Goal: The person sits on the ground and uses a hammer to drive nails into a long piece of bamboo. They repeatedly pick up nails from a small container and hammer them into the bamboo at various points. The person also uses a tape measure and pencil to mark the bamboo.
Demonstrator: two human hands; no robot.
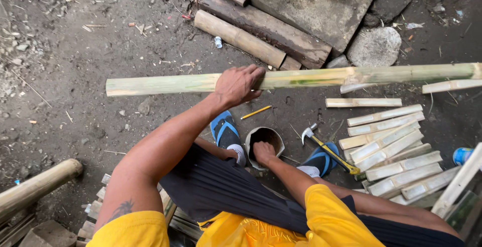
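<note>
Our left hand grips a long bamboo pole held level above the dirt ground. Our right hand reaches into a small can between our feet, fingers curled; whether it grasps anything, we cannot tell. A hammer lies just beside it.

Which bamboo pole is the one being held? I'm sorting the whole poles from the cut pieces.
The long green pole held across the view, gripped by the left hand. The brown pole at lower left lies untouched.

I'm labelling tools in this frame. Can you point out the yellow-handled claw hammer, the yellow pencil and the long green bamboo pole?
Yellow-handled claw hammer (335, 157): head view, on the middle of its handle.
Yellow pencil (256, 112): head view, mid-shaft, lying on the dirt.
Long green bamboo pole (165, 84): head view, on its bare left stretch.
</note>
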